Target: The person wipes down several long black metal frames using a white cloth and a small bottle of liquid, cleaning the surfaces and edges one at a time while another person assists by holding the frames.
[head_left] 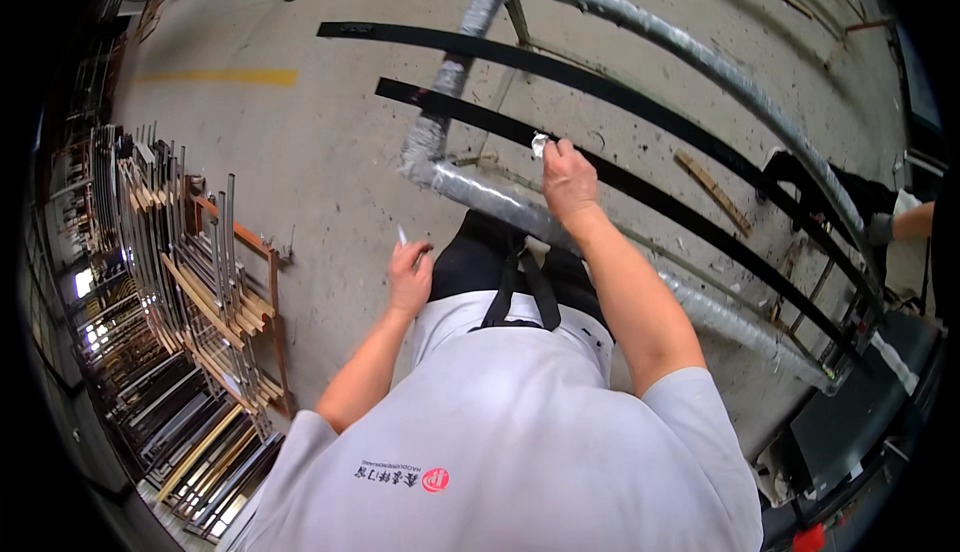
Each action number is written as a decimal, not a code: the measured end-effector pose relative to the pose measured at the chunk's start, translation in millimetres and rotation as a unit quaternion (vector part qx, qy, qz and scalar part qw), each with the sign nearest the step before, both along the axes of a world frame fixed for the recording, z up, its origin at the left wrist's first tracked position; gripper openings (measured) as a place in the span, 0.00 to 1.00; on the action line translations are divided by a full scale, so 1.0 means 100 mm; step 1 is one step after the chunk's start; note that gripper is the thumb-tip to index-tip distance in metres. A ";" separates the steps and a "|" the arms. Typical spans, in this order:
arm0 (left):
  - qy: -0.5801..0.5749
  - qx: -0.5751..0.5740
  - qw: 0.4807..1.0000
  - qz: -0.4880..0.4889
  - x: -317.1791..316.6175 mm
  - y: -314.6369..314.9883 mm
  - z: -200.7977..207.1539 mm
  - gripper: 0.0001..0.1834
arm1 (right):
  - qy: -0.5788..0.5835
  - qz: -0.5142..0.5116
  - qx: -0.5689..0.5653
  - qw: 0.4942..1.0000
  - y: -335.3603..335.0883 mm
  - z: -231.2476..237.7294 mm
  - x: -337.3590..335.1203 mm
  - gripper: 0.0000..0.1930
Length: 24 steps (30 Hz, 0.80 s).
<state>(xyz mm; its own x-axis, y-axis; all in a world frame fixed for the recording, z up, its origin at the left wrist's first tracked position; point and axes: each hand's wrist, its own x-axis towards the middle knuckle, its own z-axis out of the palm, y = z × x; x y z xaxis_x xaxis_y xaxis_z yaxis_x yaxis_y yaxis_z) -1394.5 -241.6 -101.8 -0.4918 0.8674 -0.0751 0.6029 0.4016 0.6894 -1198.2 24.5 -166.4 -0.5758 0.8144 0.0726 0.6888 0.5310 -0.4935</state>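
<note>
Two long black strips lie across a rack whose bars are wrapped in silvery film. My right hand (570, 182) is closed on a crumpled white wipe (540, 144), which meets the edge of the nearer black strip (640, 192). Beyond it runs the farther black strip (600, 87), roughly alongside. Low on the left, away from the strips, my left hand (408, 277) pinches a small, slim, whitish pointed object (402, 235); its exact kind is too small to tell.
The wrapped rack (480, 192) stands before my legs. Upright racks of metal profiles (225, 282) fill the left. At far right are another person's forearm (912, 222) and a dark machine table (850, 412). A wooden strip (712, 190) shows beneath the rack.
</note>
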 end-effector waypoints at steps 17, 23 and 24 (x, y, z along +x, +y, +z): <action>-0.307 -0.041 0.936 0.167 -2.53 0.91 -0.71 0.13 | 0.009 0.018 -0.016 1.000 -0.05 0.01 -2.89 0.11; -0.350 -0.085 0.925 0.118 -2.99 1.07 -0.66 0.13 | -0.057 -0.173 -0.037 0.983 -0.15 0.22 -2.35 0.11; -0.364 -0.094 0.919 0.117 -3.01 1.12 -0.64 0.13 | -0.046 -0.187 -0.034 0.981 -0.17 0.11 -2.51 0.09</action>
<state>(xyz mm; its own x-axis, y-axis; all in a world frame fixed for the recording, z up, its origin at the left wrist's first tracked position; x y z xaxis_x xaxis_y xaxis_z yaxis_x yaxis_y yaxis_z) -1695.4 -129.3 -165.3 -0.4227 0.6828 -0.5959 -0.1092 0.6144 0.7814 -1449.0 7.5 -155.5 -0.2380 0.9709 -0.0273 0.8719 0.2012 -0.4465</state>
